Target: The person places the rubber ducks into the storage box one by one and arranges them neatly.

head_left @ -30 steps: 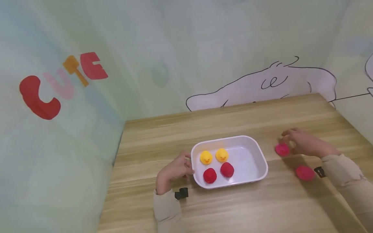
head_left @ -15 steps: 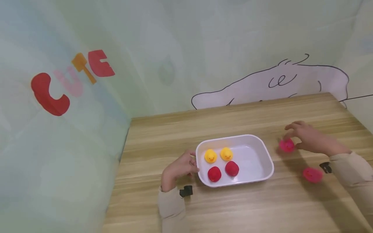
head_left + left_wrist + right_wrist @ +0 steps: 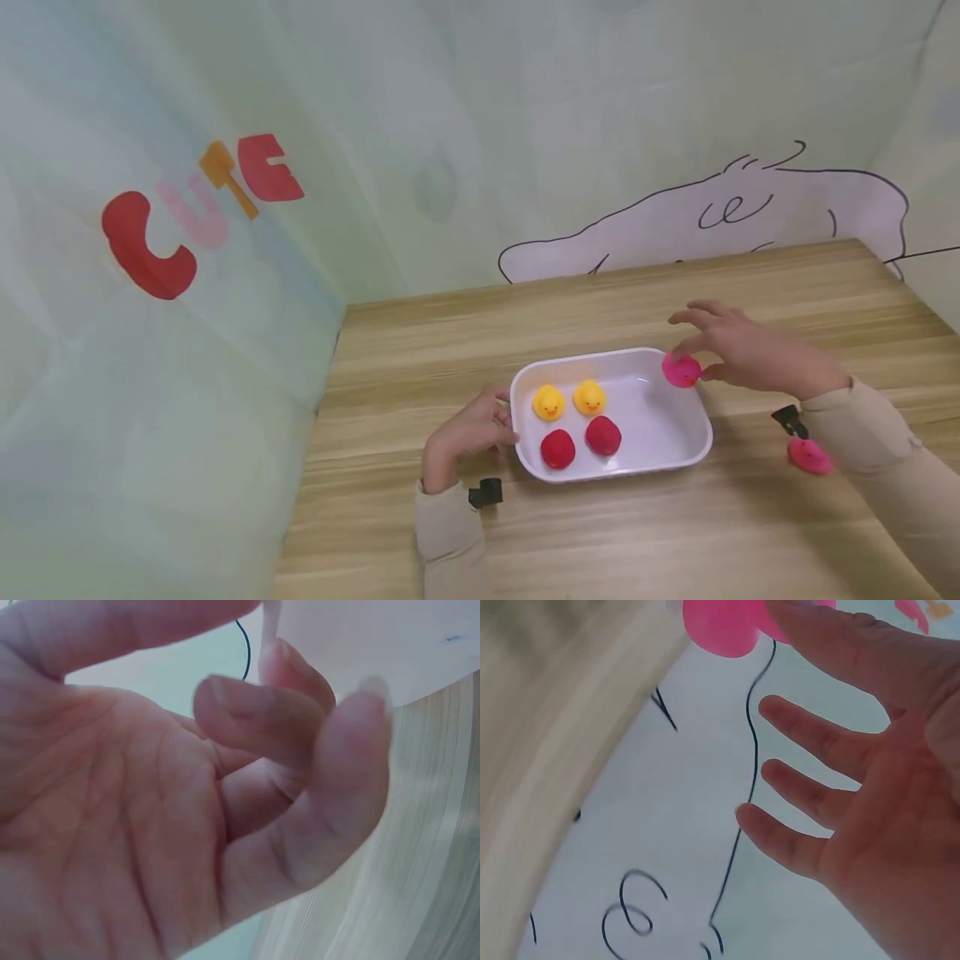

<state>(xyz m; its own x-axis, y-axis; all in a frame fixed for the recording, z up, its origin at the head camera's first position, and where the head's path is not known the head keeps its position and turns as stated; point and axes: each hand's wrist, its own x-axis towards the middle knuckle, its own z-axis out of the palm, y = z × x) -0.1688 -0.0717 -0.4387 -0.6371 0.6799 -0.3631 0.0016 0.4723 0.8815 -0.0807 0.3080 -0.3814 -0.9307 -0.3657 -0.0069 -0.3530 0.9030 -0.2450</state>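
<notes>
My right hand (image 3: 750, 346) pinches a pink rubber duck (image 3: 681, 370) between thumb and forefinger, above the tray's right far corner. In the right wrist view, the pink duck (image 3: 724, 622) shows at the top edge by the thumb, and the other fingers are spread apart. A white tray (image 3: 675, 458) carries two yellow rubber ducks (image 3: 549, 403) and two red rounded toys (image 3: 558, 449) in its left half. At its left end, my left hand (image 3: 471, 427) holds the rim. The left wrist view shows curled fingers against the white tray wall (image 3: 412, 645).
A second pink duck (image 3: 809, 456) lies on the wooden table (image 3: 600, 542), right of the tray, beneath the right forearm. Printed cloth walls (image 3: 420, 167) border the table at the back and left. Black straps (image 3: 486, 492) sit at both wrists.
My right hand has lifted the far pink duck off the table and carried it left, over the tray's corner. The left hand stays at the tray's rim. The head view has shifted slightly.
</notes>
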